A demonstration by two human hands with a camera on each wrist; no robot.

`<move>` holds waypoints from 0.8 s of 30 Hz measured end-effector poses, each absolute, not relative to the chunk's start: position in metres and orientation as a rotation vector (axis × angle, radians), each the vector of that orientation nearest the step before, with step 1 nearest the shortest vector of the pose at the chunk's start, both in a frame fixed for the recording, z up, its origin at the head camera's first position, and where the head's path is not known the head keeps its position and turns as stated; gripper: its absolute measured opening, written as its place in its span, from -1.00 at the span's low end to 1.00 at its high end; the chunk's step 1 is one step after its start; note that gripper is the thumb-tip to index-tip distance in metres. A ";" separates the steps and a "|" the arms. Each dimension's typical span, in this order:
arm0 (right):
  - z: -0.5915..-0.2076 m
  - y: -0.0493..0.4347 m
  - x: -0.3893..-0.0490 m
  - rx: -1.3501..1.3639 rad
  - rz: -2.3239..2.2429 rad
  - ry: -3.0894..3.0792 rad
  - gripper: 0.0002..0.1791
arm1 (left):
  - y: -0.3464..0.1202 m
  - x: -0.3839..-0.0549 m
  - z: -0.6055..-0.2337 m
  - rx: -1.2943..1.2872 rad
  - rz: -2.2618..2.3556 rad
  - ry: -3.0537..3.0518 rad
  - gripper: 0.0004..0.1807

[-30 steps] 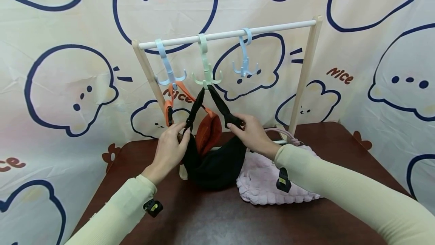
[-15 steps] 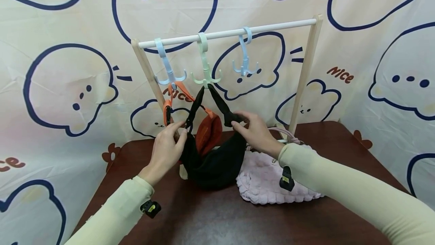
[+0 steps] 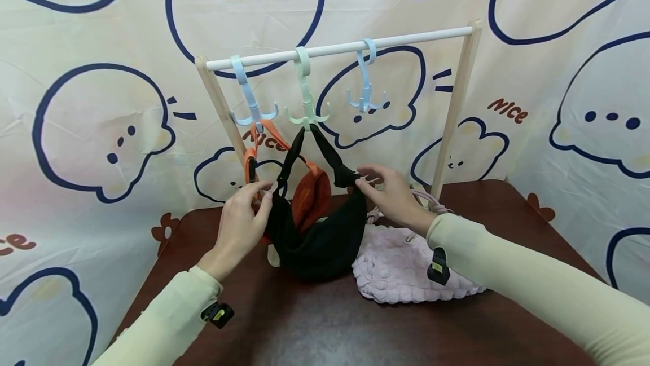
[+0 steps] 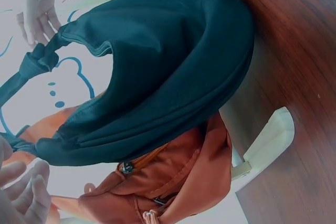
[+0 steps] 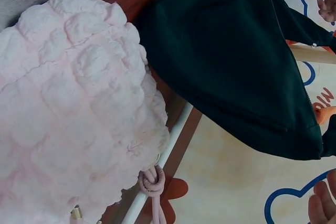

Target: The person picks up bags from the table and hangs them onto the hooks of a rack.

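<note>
A black shoulder bag (image 3: 325,247) hangs by its strap from the green hook (image 3: 307,112); its lower part is close over the table. My left hand (image 3: 242,216) is beside the left end of the strap, fingers loosely bent and holding nothing. On the other side, my right hand (image 3: 393,194) has its fingertips right at the strap's knot (image 3: 345,176), thumb and fingers apart. The left wrist view shows the knot (image 4: 39,60) with the right hand's relaxed fingers next to it. Behind the black bag hangs an orange bag (image 3: 311,199), partly hidden, on the left blue hook (image 3: 252,107).
A wooden rack with a white rail (image 3: 340,50) stands on the brown table (image 3: 325,332). Another blue hook (image 3: 365,87) hangs bare at the right. A pink puffy bag (image 3: 406,267) lies on the table, its cord handle (image 3: 431,202) by the rack's right foot.
Both hands have moved outward from the black bag's strap, the left hand leftward and the right hand rightward, letting go of it. The bag stays hanging from the green hook.
</note>
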State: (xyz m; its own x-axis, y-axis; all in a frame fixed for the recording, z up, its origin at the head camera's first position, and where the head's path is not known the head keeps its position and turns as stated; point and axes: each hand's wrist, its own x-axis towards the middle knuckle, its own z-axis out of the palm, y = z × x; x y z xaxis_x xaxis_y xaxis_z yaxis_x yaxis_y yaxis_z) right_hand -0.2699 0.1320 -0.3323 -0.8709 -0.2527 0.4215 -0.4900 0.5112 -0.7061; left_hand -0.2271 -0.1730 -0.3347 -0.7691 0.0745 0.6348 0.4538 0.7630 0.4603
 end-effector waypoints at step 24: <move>-0.338 0.160 -0.240 0.630 1.159 -2.509 -0.68 | -0.179 -0.206 -0.337 -0.334 -0.769 -2.282 -0.82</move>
State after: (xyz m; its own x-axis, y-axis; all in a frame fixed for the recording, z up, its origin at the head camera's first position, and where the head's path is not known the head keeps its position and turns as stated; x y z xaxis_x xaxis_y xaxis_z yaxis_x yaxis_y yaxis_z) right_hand -0.2396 0.1602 -0.3381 -0.8566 -0.2608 0.4453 -0.5081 0.5770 -0.6395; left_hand -0.2061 -0.1785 -0.3372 -0.7248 0.0203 0.6886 0.4328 0.7910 0.4323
